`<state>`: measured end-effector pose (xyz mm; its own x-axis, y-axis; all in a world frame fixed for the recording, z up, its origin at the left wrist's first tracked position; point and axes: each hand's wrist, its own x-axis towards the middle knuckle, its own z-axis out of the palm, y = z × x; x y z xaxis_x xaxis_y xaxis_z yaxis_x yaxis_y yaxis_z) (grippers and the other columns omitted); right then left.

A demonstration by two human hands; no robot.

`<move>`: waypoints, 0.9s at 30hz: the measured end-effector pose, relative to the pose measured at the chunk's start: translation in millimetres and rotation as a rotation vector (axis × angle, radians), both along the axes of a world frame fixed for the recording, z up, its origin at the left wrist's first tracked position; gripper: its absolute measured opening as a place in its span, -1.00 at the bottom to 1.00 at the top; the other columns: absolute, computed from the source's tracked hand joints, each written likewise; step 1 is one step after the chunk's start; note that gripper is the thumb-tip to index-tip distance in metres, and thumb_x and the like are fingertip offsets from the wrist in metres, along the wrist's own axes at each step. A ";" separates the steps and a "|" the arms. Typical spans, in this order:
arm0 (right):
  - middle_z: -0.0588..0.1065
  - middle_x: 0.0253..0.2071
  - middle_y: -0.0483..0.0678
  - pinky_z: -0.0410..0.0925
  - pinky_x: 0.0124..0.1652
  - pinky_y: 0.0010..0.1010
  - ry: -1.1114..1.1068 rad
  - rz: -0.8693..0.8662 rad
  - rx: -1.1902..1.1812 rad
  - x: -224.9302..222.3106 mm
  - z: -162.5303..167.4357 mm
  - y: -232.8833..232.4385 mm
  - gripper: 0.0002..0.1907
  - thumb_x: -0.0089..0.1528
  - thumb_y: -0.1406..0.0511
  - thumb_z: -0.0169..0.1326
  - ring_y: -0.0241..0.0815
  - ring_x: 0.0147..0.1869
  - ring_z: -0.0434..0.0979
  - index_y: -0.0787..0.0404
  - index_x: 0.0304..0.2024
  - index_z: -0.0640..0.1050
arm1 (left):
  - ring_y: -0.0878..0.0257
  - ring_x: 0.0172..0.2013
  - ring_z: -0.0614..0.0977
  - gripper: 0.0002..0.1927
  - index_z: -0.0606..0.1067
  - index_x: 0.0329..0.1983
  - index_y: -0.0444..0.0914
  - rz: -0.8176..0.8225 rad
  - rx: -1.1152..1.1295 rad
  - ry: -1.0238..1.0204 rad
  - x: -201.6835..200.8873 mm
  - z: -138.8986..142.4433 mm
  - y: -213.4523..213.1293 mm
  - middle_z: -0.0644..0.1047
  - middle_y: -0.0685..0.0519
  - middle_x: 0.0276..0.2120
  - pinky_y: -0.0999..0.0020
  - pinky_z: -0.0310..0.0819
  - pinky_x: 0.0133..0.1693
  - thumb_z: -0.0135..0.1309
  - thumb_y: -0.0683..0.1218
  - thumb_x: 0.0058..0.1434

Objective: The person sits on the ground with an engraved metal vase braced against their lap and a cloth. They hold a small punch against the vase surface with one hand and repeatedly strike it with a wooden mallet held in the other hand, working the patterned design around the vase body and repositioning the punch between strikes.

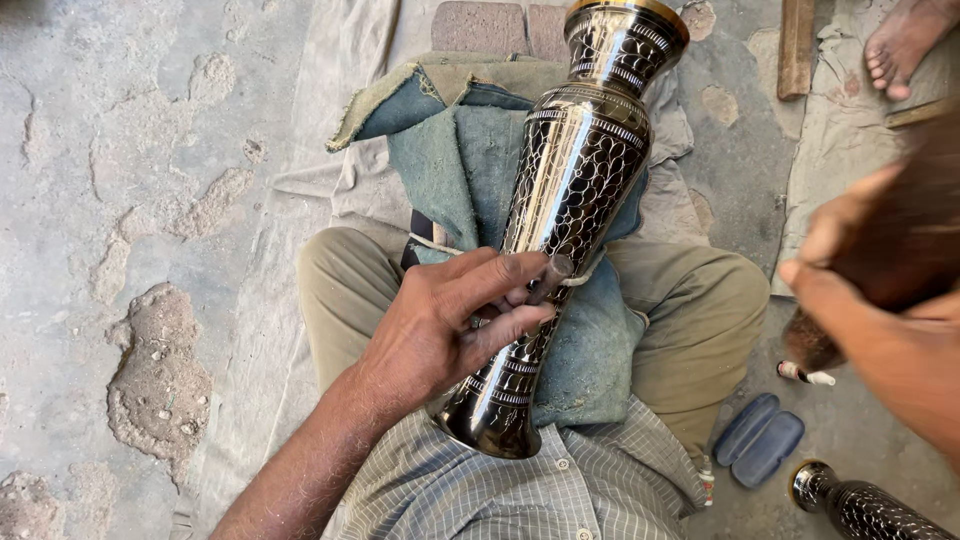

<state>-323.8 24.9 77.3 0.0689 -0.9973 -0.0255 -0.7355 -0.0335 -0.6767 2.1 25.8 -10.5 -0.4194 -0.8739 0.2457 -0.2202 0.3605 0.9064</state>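
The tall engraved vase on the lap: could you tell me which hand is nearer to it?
Left. The left hand grips the vase at its narrow waist; the right hand is off to its right, apart.

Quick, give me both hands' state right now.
Left hand: closed around the black engraved vase lying on the lap.
Right hand: raised, blurred, gripping a dark wooden tool.

A blue spectacle case (758, 440) lies beside a second vase (870, 508).

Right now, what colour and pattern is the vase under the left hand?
Glossy black vase with fine silvery scale-like engraving and banded rings, gold rim; head view shows it best.
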 end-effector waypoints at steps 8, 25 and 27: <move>0.54 -0.13 -0.05 0.42 -0.13 -0.47 0.068 -0.129 0.109 18.1 -0.7 -6.3 -0.65 0.22 0.47 0.05 -0.34 -0.09 0.56 0.30 0.08 0.44 | 0.22 -0.25 0.72 -0.62 0.51 0.17 -0.25 -0.011 -0.013 0.024 2.5 2.0 -2.2 0.62 0.02 -0.21 0.32 0.65 -0.24 0.22 -0.06 0.33; 0.51 -0.26 0.04 0.45 -0.19 -0.37 0.265 -0.049 0.225 -57.0 -33.0 27.7 -0.76 0.26 0.41 0.17 -0.18 -0.24 0.58 0.31 -0.04 0.48 | 0.26 -0.25 0.71 -0.64 0.50 0.15 -0.23 -0.054 -0.011 0.039 2.6 2.0 -3.5 0.62 0.03 -0.20 0.35 0.65 -0.22 0.20 -0.04 0.34; 0.48 -0.30 0.08 0.45 -0.26 -0.33 0.121 -0.198 0.410 -71.0 -41.1 26.3 -0.83 0.32 0.38 0.18 -0.15 -0.32 0.57 0.33 -0.10 0.48 | 0.26 -0.29 0.70 -0.58 0.49 0.16 -0.25 -0.018 0.030 0.014 1.6 3.0 -2.9 0.61 0.03 -0.27 0.33 0.63 -0.26 0.23 -0.02 0.29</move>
